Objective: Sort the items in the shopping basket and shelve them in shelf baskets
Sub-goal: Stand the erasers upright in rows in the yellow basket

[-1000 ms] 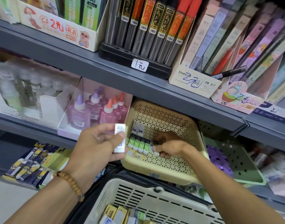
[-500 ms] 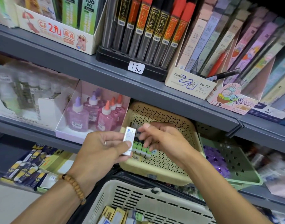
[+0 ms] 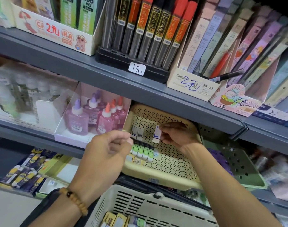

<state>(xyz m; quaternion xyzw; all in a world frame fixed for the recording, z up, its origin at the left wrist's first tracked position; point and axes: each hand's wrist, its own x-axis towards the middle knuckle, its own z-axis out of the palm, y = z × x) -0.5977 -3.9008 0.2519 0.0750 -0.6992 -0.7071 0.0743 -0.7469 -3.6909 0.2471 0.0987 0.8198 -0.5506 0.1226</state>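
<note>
A cardboard tray of pink and purple glue bottles (image 3: 97, 117) stood on the grey metal shelf (image 3: 140, 89) at the left. Beside it, the left hand (image 3: 107, 151), a beaded bracelet (image 3: 74, 200) on its wrist, hung with fingers loosely curled, holding nothing, at the cream perforated plastic shelf basket's (image 3: 172, 171) left rim. Green-capped erasers (image 3: 142, 151) lay in a row inside that basket. Further right, the right hand (image 3: 176, 135) pinched a small white rectangular eraser (image 3: 156, 134) upright above the basket's floor. Below, the cream slotted shopping basket (image 3: 148, 205) held more small boxes.
</note>
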